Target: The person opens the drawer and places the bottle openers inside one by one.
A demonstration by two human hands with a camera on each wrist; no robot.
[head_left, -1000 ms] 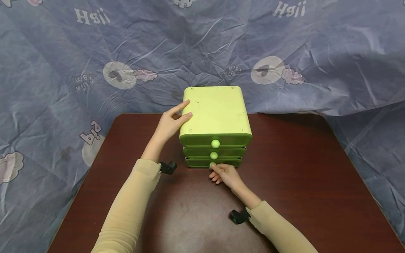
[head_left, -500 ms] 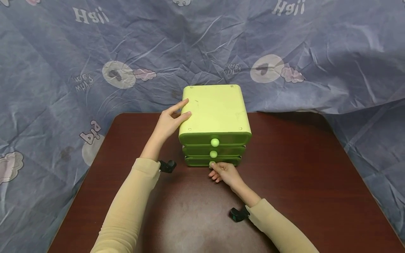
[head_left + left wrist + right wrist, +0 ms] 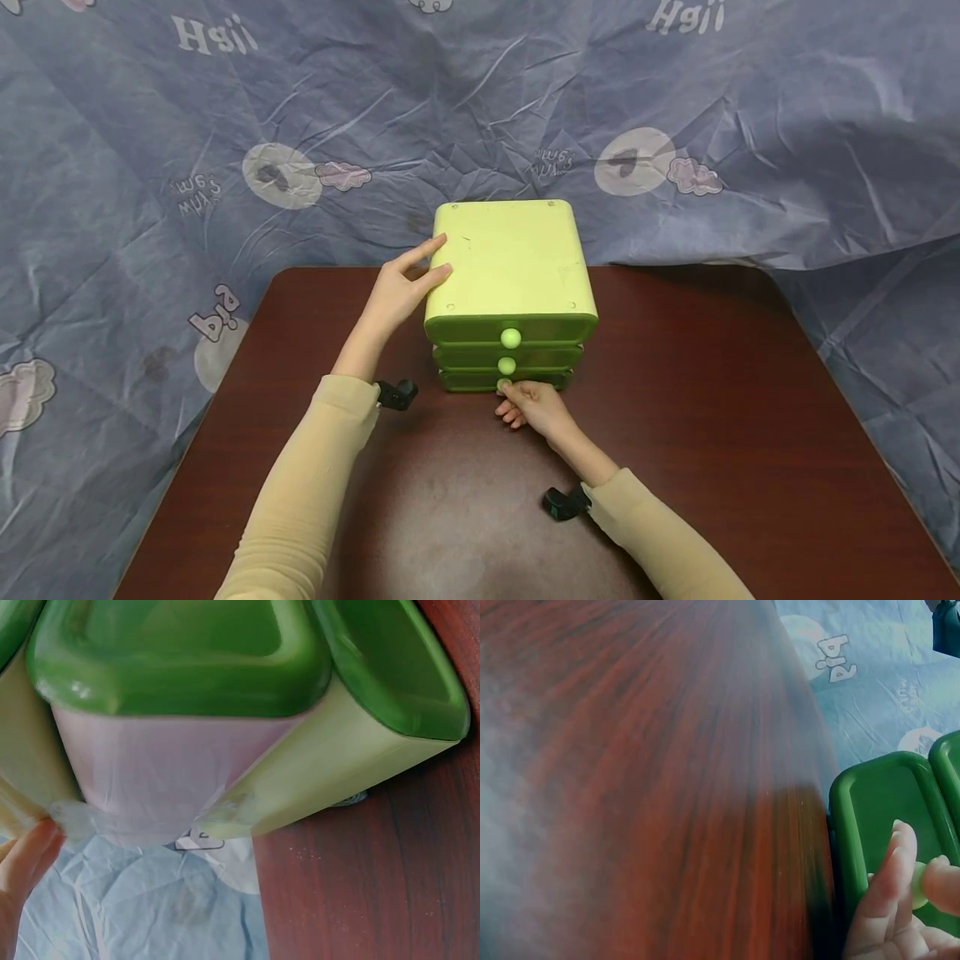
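Note:
A small desktop drawer cabinet (image 3: 517,258) has a pale yellow-green top and three stacked dark green drawer fronts, each with a round light green knob. My left hand (image 3: 393,292) rests against its upper left edge, fingers spread, thumb and a fingertip on the top. In the left wrist view only a fingertip (image 3: 45,844) touches the pale side. My right hand (image 3: 536,404) pinches the bottom knob (image 3: 503,386) between thumb and finger, the other fingers loosely curled below. That same knob (image 3: 918,886) shows partly between the fingers in the right wrist view. The bottom drawer (image 3: 468,382) looks nearly flush.
The cabinet stands near the back of a dark reddish-brown table (image 3: 712,400). Behind and beside the table hangs a wrinkled blue-grey printed cloth (image 3: 480,108). A black wrist camera (image 3: 566,503) sits at the right cuff, another black camera (image 3: 397,394) at the left.
The bottom drawer front has shifted slightly back toward the cabinet with my right hand still on its knob. My left hand keeps its place. The head view has tilted very slightly.

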